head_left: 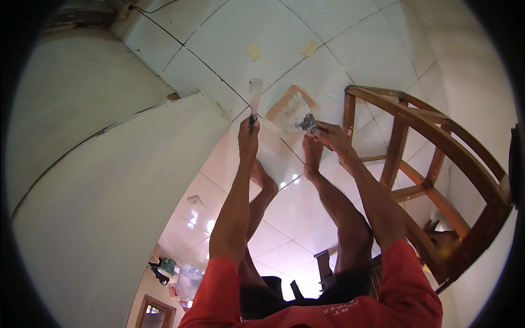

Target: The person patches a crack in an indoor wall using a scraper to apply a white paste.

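My left hand (248,141) is closed round the dark handle of a putty knife (255,93). Its pale, smeared blade points away from me over the white tiles. In my right hand (332,136) is a scraper (307,123), its broad end coated with dark and grey smears. That end reaches over the right edge of a squarish tan-edged piece (280,106) with whitish paste smeared across its middle. Whether the scraper touches the paste, I cannot tell. My bare feet stand just behind both hands.
A brown wooden frame with rails (399,147) stands close on my right. To my left a large pale panel (136,180) reaches toward the tiles. Two yellowish patches (252,52) mark the tiles ahead. Bags (166,267) lie behind at the lower left.
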Demonstrator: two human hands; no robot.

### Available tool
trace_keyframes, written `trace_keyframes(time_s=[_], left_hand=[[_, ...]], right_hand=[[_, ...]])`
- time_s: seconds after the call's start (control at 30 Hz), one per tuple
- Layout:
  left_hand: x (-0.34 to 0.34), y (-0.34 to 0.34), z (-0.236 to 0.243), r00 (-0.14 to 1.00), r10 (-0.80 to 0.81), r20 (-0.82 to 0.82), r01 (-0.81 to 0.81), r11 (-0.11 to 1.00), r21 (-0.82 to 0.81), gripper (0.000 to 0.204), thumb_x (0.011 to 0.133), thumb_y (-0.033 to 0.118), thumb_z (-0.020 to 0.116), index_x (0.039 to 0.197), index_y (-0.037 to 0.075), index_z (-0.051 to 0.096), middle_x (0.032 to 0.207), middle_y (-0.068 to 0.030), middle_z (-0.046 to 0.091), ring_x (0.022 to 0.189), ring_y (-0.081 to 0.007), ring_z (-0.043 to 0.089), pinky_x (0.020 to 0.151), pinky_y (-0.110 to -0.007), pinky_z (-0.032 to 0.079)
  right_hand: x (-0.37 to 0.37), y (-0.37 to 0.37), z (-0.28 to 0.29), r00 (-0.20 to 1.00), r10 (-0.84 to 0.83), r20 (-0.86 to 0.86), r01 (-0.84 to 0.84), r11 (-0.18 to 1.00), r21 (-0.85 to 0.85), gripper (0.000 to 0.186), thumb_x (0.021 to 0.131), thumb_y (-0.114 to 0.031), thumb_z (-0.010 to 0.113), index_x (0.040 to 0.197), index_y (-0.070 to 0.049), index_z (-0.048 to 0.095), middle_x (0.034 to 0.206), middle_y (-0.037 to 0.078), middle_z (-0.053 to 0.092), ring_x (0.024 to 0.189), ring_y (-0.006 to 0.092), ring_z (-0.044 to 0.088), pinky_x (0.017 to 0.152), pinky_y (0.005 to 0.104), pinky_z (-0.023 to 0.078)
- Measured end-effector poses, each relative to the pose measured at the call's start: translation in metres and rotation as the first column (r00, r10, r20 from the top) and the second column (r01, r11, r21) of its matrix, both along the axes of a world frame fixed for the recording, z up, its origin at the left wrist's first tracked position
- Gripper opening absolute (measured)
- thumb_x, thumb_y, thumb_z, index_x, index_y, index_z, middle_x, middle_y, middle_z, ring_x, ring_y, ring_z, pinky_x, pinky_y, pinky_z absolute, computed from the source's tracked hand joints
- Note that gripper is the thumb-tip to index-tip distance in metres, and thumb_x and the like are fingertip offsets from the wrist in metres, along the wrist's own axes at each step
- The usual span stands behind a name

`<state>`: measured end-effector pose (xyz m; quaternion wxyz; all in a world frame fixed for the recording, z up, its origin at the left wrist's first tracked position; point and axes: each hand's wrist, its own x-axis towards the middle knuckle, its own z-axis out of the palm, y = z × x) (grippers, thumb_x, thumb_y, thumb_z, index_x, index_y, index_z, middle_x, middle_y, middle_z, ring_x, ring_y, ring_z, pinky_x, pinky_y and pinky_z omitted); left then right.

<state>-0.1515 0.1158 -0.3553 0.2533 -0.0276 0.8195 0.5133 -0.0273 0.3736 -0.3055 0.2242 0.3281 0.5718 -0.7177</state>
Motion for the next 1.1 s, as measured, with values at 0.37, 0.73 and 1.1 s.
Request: trace_keyframes(time_s=[0.37,0.73,1.1], left_hand=[[0.039,-0.010,0.207,0.883,-0.050,0.466,-0.042,0.982,0.185,0.033,0.099,0.023,0.055,0.121,0.000,0.061,0.070,0.0024,0.054,0.058,-0.0047,0.047,0.053,-0.021,0.037],[0.010,0.016,0.526,0.892,-0.135,0.431,-0.070,0.902,0.427,0.039,0.099,0.031,0.057,0.118,-0.002,0.063,0.075,-0.0010,0.059,0.058,-0.0057,0.048,0.051,-0.021,0.037],[0.002,0.002,0.680,0.958,-0.128,0.256,-0.041,0.825,0.563,0.038,0.099,0.027,0.057,0.122,-0.003,0.061,0.078,-0.0026,0.060,0.059,-0.0057,0.049,0.051,-0.021,0.038]], right_hand=[[0.021,0.004,0.178,0.973,0.001,-0.230,0.084,0.930,0.359,0.024,0.089,-0.004,0.061,0.112,0.002,0.064,0.093,0.006,0.064,0.090,0.0180,0.058,0.083,0.0317,0.046],[-0.049,0.031,0.477,0.755,0.490,-0.437,0.235,0.420,0.876,0.032,0.079,0.000,0.070,0.108,-0.014,0.069,0.100,0.005,0.065,0.094,0.0275,0.059,0.082,0.0406,0.046],[-0.075,0.033,0.643,0.697,0.556,-0.453,0.361,0.273,0.892,0.036,0.077,-0.002,0.068,0.110,-0.017,0.068,0.101,0.002,0.063,0.095,0.0243,0.058,0.085,0.0387,0.045]])
